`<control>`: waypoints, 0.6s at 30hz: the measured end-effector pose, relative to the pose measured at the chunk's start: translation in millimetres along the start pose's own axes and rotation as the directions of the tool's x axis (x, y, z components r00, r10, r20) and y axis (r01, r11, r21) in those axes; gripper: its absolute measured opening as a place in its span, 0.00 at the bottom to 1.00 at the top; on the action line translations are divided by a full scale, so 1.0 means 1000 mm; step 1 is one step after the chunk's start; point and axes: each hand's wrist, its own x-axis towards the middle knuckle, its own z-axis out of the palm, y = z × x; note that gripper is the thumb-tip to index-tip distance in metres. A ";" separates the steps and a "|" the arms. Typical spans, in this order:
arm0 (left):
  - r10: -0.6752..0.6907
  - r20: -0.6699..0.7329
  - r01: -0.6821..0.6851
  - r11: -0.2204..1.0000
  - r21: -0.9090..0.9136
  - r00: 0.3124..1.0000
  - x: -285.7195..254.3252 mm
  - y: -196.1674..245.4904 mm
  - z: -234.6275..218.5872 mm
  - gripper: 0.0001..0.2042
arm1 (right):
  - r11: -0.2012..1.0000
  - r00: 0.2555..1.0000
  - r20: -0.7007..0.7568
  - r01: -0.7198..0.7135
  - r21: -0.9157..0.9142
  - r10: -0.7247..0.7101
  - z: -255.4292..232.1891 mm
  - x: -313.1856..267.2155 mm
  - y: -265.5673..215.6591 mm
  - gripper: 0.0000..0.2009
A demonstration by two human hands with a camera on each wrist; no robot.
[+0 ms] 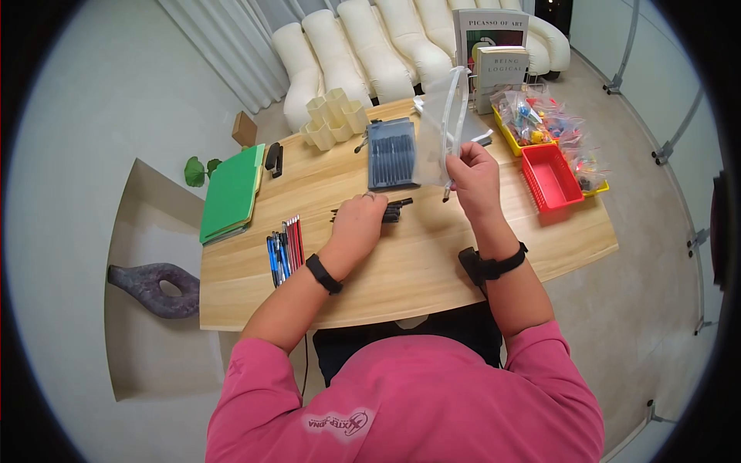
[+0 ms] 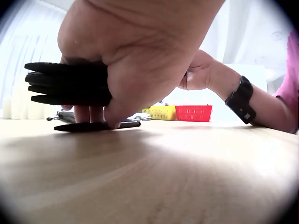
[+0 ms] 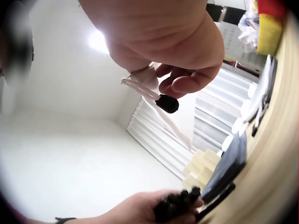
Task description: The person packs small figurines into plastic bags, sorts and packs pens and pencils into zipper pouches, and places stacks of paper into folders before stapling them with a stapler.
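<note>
The left hand [image 1: 360,225] is low over the table, its fingers curled round several black pens [image 2: 70,84]. One more black pen [image 2: 81,127] lies on the tabletop under its fingertips. Raised above the table, the right hand [image 1: 477,179] pinches the edge of a clear zip bag [image 1: 436,131], which hangs upright with a white zip strip and a black zip pull [image 3: 167,103]. Behind the left hand lies a dark zip pouch [image 1: 391,153] with dark sticks showing inside.
Blue pens [image 1: 278,255] and red pencils [image 1: 294,239] lie left of the left hand. Further left are a green folder [image 1: 231,189] and a black stapler [image 1: 274,160]. Cream hexagonal holders [image 1: 334,119] stand at the back. A red basket [image 1: 551,177] and bagged items [image 1: 525,116] are at right.
</note>
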 end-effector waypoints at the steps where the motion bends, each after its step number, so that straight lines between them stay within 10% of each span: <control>1: 0.050 -0.011 -0.050 0.999 0.010 0.999 -0.003 -0.001 -0.001 0.04 | 0.991 1.000 0.015 0.002 -0.134 0.000 -0.004 -0.002 -0.006 0.05; 4: -0.034 0.131 0.031 0.999 0.027 0.991 -0.012 0.004 -0.006 0.04 | 0.928 0.995 0.065 -0.051 -0.369 0.080 0.002 -0.022 -0.044 0.07; 6: -0.080 0.154 0.085 0.996 -0.022 0.985 -0.022 0.002 -0.010 0.06 | 0.555 0.982 0.071 -0.039 -0.831 0.176 0.015 -0.047 -0.073 0.09; 8: -0.111 0.182 0.126 0.989 -0.076 0.977 -0.023 0.000 -0.021 0.08 | 0.367 0.985 0.149 0.108 -0.924 0.086 0.017 -0.066 -0.067 0.11; 10: -0.410 0.356 0.542 0.680 -0.494 0.840 -0.020 0.003 -0.047 0.06 | 0.294 0.983 0.157 0.123 -0.948 0.096 0.024 -0.081 -0.064 0.10; 11: -0.427 0.478 0.618 0.296 -0.728 0.768 -0.025 -0.005 -0.044 0.07 | 0.260 0.982 0.159 0.129 -0.957 0.097 0.028 -0.088 -0.058 0.10; 14: -0.359 0.578 0.501 -0.290 -0.815 0.733 -0.039 0.003 -0.079 0.11 | 0.204 0.977 0.175 0.147 -0.968 0.124 0.037 -0.105 -0.043 0.09; 18: -0.185 0.701 0.536 -0.522 -0.664 0.689 -0.060 0.015 -0.076 0.13 | 0.188 0.953 0.271 0.244 -0.951 0.137 0.055 -0.124 -0.027 0.09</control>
